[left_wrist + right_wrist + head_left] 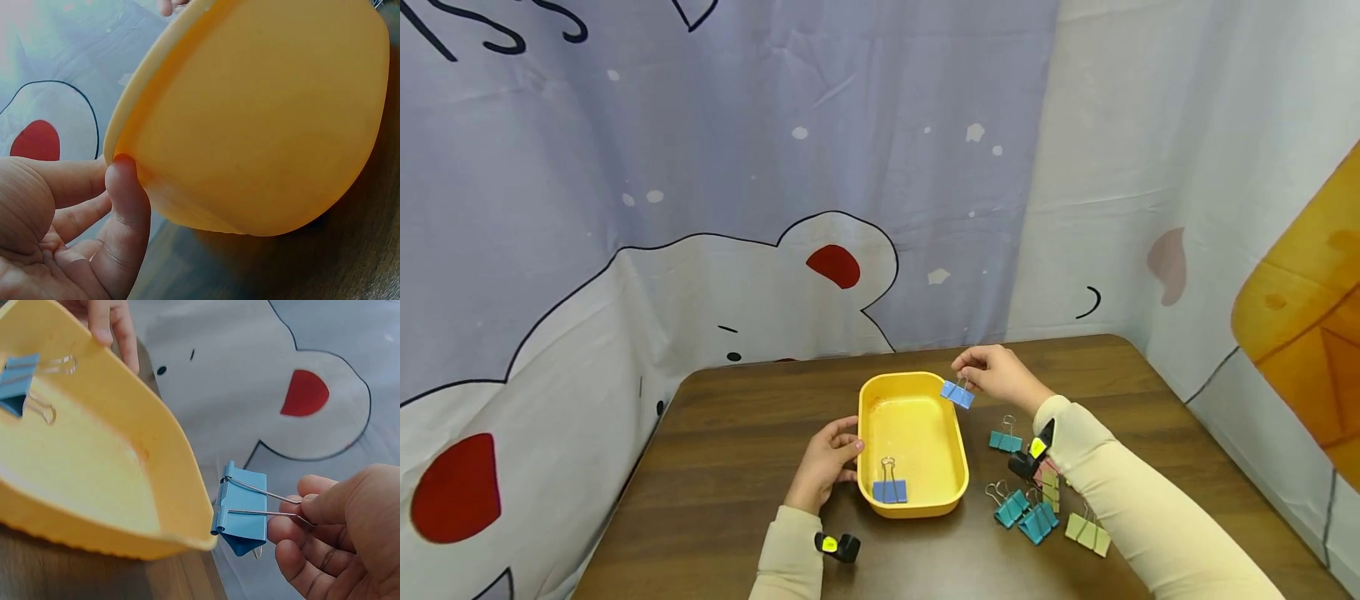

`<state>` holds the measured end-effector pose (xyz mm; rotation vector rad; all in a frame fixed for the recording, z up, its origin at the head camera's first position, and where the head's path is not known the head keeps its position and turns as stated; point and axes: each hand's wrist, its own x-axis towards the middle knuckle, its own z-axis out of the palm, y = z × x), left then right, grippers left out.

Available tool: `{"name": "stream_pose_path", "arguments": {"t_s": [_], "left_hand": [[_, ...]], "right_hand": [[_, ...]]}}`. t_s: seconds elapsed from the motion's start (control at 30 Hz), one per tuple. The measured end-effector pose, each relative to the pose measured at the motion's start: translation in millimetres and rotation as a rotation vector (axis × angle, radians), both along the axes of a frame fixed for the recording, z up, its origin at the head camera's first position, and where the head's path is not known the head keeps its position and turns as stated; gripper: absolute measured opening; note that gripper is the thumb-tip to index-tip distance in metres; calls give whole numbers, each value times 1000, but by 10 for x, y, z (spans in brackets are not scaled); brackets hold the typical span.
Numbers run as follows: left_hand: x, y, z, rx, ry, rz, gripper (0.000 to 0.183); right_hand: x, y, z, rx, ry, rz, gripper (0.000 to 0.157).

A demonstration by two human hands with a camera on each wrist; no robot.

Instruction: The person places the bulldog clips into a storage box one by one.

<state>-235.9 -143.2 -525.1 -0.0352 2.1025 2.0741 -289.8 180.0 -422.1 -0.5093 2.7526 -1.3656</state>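
A person in cream sleeves sits at a dark wooden table (730,467) and works with both bare hands.

Nearest to the person, on the right side of the table, lies a loose pile of binder clips (1037,508) in teal and olive green, well apart from the left hand. One teal clip (1004,439) lies on its own, a little farther back.

In the middle stands a yellow tray (951,492), oval and shallow, made of smooth plastic. One blue clip inside the tray (889,490) lies at its near end with its wire handles pointing away. The left hand (825,462) rests against the tray's left rim, fingers (125,206) loosely curled and touching the outer wall, steadying it rather than gripping it.

Just beyond, at the far right corner of the tray, the right hand (1000,377) holds a blue binder clip (242,509) above the rim. Thumb and fingers are pinched together on the two wire handles, and the folded blue body hangs free below them, apart from the tray.

The clip looks light and stiff: painted spring steel, probably slick on its flat faces. The wire handles seem the surest place to hold it, as they give the fingertips something to hook.

Behind the table hangs a cloth backdrop (700,208) printed with a white cartoon bear on pale blue.
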Motion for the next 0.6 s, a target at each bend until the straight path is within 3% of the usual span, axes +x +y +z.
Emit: {"name": "stream_pose_path", "arguments": {"t_s": [0.6], "left_hand": [[2,-9,1,15,-8,-5,48]], "right_hand": [[55,-635,-126,-3,-24,102,13]]}}
